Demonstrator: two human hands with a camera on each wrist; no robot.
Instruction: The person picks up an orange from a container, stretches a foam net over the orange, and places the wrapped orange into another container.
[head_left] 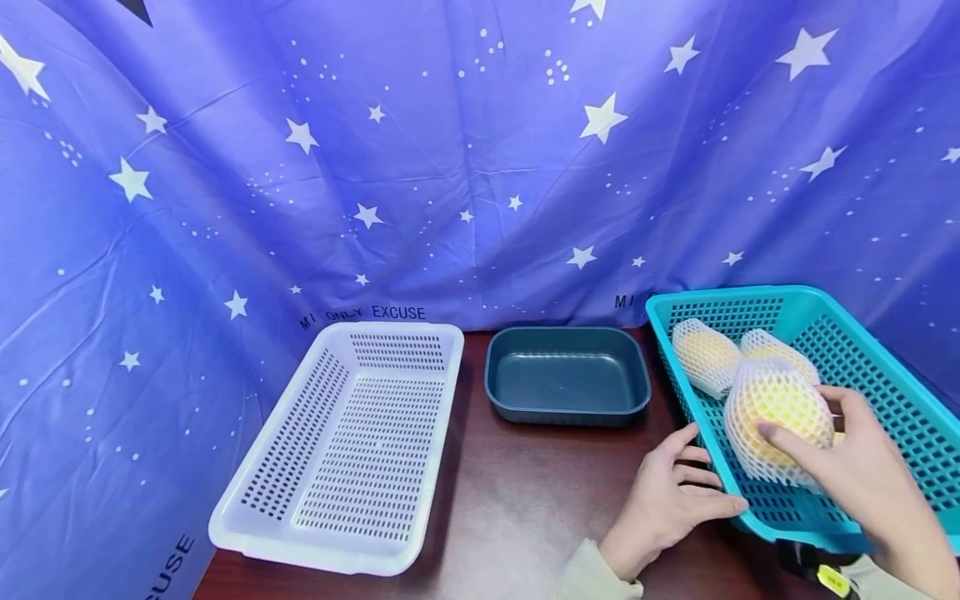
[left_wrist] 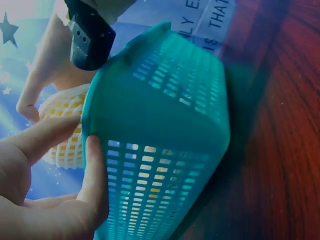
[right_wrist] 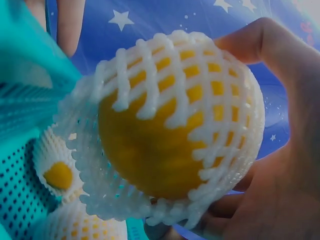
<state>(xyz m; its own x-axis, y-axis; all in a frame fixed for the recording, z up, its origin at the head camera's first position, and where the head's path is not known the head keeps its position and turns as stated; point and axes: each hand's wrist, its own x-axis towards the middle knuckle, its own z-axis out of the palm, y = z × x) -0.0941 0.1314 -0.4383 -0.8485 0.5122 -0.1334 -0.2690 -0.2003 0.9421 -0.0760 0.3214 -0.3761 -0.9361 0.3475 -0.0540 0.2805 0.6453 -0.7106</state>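
Observation:
My right hand (head_left: 870, 467) grips a yellow fruit (head_left: 780, 425) in a white foam net, over the near part of a teal basket (head_left: 738, 292). Seen from the right wrist, the net is open at one end and the smooth yellow skin (right_wrist: 145, 155) shows there. Two more netted fruits (head_left: 701, 357) lie in the basket behind it. My left hand (head_left: 663, 504) holds the basket's left rim near its front corner. In the left wrist view the thumb lies over the rim and a finger (left_wrist: 95, 175) presses the perforated outer wall.
A white perforated basket (head_left: 442, 450) with nothing in it stands at the left. Between the two baskets sits a dark blue tray (head_left: 566, 412), also bare inside. All stand on a reddish-brown table (head_left: 517, 492), with a blue star-printed curtain (head_left: 465, 167) close behind.

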